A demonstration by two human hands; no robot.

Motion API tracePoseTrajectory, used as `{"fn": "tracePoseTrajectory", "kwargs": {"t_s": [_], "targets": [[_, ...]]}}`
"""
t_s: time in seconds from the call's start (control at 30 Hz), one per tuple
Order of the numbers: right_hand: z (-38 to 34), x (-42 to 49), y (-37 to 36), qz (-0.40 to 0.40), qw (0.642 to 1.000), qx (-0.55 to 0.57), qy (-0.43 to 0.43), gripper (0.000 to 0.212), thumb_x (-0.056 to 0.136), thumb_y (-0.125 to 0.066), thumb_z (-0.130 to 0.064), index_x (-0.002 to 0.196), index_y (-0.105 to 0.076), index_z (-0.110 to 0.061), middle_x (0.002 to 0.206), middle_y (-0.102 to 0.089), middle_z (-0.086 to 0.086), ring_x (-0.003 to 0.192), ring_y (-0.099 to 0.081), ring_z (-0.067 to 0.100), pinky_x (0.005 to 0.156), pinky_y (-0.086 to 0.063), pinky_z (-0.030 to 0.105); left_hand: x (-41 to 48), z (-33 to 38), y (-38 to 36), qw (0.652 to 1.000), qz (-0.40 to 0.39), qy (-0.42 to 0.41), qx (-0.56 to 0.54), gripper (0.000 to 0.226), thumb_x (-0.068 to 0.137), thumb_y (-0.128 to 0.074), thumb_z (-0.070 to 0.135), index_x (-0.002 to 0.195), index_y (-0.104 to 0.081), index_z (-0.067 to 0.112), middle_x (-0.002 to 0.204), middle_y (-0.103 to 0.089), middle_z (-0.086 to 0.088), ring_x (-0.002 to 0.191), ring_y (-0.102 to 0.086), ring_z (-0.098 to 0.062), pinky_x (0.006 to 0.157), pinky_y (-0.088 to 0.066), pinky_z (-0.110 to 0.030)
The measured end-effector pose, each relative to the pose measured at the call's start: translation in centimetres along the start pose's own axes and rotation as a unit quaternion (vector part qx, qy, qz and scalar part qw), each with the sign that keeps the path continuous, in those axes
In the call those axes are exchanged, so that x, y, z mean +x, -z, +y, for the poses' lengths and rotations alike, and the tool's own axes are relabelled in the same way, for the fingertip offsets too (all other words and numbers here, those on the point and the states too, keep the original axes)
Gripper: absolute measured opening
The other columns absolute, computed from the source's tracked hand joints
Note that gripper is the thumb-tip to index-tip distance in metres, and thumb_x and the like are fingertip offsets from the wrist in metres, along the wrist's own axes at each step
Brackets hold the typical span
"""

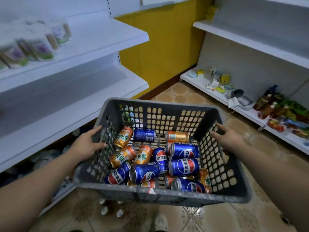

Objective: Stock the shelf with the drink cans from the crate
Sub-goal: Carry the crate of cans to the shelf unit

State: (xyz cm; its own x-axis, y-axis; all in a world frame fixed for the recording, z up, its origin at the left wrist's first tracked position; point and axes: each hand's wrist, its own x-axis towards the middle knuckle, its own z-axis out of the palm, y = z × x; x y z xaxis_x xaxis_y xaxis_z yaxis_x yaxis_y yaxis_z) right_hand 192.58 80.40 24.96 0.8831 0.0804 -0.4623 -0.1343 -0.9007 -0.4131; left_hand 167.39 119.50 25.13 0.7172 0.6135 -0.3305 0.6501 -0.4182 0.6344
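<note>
Seemingly left hand [87, 144] and right hand [230, 139] grip the crate [160, 196].

cans [157, 158] in crate [150, 104], shelves [93, 37] left and right

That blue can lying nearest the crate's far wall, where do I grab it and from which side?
Grip the blue can round the middle of its barrel, coming down from above. It lies on its side, ends pointing left and right, with an orange can at its left end and the far wall of the grey crate close behind, so the top looks freest.
</note>
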Motion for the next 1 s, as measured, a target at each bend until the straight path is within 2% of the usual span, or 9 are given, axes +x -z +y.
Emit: {"fn": "tracePoseTrajectory", "kwargs": {"t_s": [0.1, 0.27, 0.43, 0.53, 0.6, 0.7, 0.73, 0.87, 1.0], "targets": [[-1.0, 0.9, -0.3, -0.002, 1.000, 0.012, 0.005, 0.061, 0.092, -0.055, -0.049, 0.147, -0.030, -0.038, 0.135, -0.054, 0.011, 0.106, -0.060, 0.027, 0.087, -0.054, 0.046, 0.9, -0.3, 0.3, 1.000, -0.003, 0.003, 0.001, 0.082, 0.079, -0.076, 0.018, 0.147, -0.033, 0.028, 0.142, -0.047, -0.009, 0.115, -0.055, -0.027, 0.094, -0.049, -0.041], [-2.8, 1.2, -1.4, -0.011, 1.000, 0.016, -0.002, 0.061, 0.093, -0.054, -0.046, 0.148, -0.029, -0.037, 0.132, -0.054, 0.012, 0.087, -0.060, 0.021, 0.070, -0.054, 0.038, 2.5, -1.5, 1.3, 1.000, -0.012, -0.001, 0.006, 0.082, 0.080, -0.076, 0.017, 0.148, -0.032, 0.026, 0.146, -0.043, -0.009, 0.120, -0.053, -0.028, 0.096, -0.044, -0.037], [-4.5, 0.7, -3.8, 0.010, 0.999, 0.042, 0.003, 0.060, 0.094, -0.056, -0.041, 0.148, -0.031, -0.035, 0.134, -0.051, 0.013, 0.081, -0.057, 0.018, 0.062, -0.050, 0.033, 4.9, -4.0, 2.1, 0.999, -0.031, -0.012, 0.001, 0.083, 0.078, -0.077, 0.014, 0.148, -0.033, 0.024, 0.146, -0.044, -0.008, 0.122, -0.052, -0.026, 0.096, -0.042, -0.033], [-4.5, -0.2, -6.9, 0.024, 0.998, 0.048, -0.023, 0.060, 0.092, -0.057, -0.044, 0.147, -0.032, -0.037, 0.135, -0.050, 0.011, 0.090, -0.059, 0.021, 0.070, -0.055, 0.038, 7.6, -6.0, 2.3, 0.998, -0.044, -0.032, 0.020, 0.082, 0.077, -0.078, 0.015, 0.147, -0.035, 0.022, 0.144, -0.046, -0.009, 0.117, -0.053, -0.025, 0.094, -0.042, -0.033], [-3.6, -1.7, -10.4, 0.060, 0.993, 0.075, -0.067, 0.061, 0.092, -0.057, -0.046, 0.147, -0.033, -0.038, 0.138, -0.049, 0.010, 0.095, -0.058, 0.022, 0.065, -0.053, 0.035, 10.4, -7.9, 1.7, 0.993, -0.094, -0.065, 0.040, 0.082, 0.077, -0.078, 0.017, 0.146, -0.036, 0.024, 0.141, -0.049, -0.010, 0.111, -0.054, -0.022, 0.092, -0.044, -0.033], [-1.9, -4.0, -13.2, 0.096, 0.984, 0.113, -0.094, 0.059, 0.091, -0.057, -0.048, 0.145, -0.036, -0.039, 0.143, -0.048, 0.008, 0.115, -0.055, 0.027, 0.085, -0.053, 0.040, 12.2, -9.1, 1.0, 0.991, -0.111, -0.074, 0.031, 0.083, 0.077, -0.079, 0.018, 0.146, -0.034, 0.029, 0.145, -0.046, -0.009, 0.123, -0.051, -0.025, 0.104, -0.042, -0.041], [-1.6, -4.7, -14.7, 0.115, 0.979, 0.120, -0.115, 0.058, 0.091, -0.058, -0.048, 0.145, -0.037, -0.039, 0.143, -0.049, 0.007, 0.118, -0.054, 0.027, 0.086, -0.051, 0.037, 13.3, -10.0, 0.8, 0.987, -0.129, -0.086, 0.043, 0.083, 0.077, -0.079, 0.017, 0.146, -0.034, 0.029, 0.147, -0.043, -0.008, 0.127, -0.048, -0.026, 0.107, -0.040, -0.043], [0.9, -6.3, -21.1, 0.134, 0.961, 0.171, -0.170, 0.057, 0.092, -0.057, -0.046, 0.145, -0.037, -0.039, 0.142, -0.049, 0.007, 0.111, -0.056, 0.025, 0.068, -0.046, 0.028, 17.3, -11.3, -1.5, 0.978, -0.157, -0.118, 0.071, 0.080, 0.079, -0.077, 0.017, 0.146, -0.035, 0.030, 0.150, -0.038, -0.007, 0.131, -0.044, -0.025, 0.107, -0.038, -0.036], [4.3, -3.9, -26.7, 0.106, 0.946, 0.215, -0.217, 0.059, 0.095, -0.057, -0.036, 0.148, -0.034, -0.031, 0.146, -0.044, 0.010, 0.123, -0.051, 0.030, 0.080, -0.043, 0.031, 20.1, -13.2, -6.5, 0.968, -0.187, -0.124, 0.117, 0.077, 0.082, -0.073, 0.013, 0.148, -0.033, 0.023, 0.153, -0.032, -0.008, 0.136, -0.036, -0.026, 0.106, -0.033, -0.033]]}}
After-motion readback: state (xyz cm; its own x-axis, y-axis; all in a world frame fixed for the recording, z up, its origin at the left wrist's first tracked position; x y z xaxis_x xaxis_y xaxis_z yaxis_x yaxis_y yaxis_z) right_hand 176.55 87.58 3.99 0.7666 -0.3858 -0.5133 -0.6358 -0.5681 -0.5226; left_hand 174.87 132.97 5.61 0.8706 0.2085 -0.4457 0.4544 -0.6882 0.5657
